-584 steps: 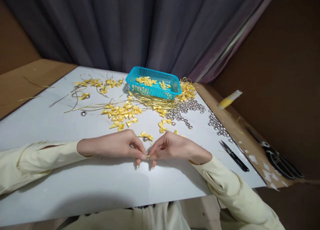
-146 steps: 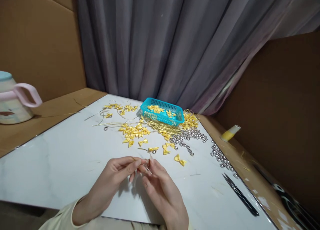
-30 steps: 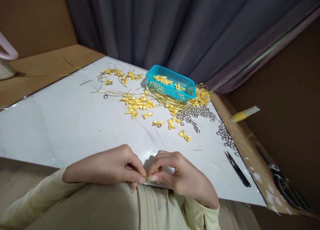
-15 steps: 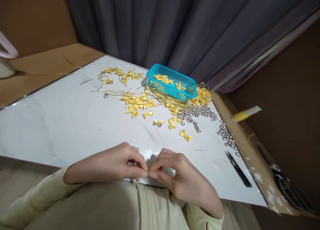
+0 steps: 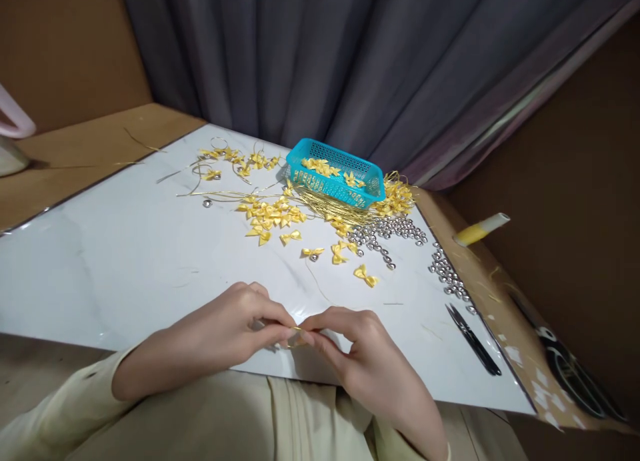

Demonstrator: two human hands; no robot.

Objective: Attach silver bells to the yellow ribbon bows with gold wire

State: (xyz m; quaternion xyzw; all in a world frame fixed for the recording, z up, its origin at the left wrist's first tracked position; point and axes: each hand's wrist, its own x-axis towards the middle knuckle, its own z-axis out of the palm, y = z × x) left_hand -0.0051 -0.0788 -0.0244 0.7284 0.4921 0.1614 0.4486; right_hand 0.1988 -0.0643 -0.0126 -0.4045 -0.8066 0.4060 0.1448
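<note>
Both hands have lifted slightly off the near edge of the white worktop [image 5: 100, 261] since a moment ago; the left hand [image 5: 220, 334] and right hand [image 5: 365, 361] meet fingertip to fingertip, each pinching a thin gold wire [image 5: 296, 329] between them, with loose yellow bows [image 5: 273, 215] and a blue basket [image 5: 334, 181] beyond

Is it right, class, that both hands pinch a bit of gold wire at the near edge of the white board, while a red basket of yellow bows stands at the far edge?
Not quite. The head view shows the basket is blue, not red. The rest holds: left hand and right hand pinch the wire at the board's near edge.
</note>
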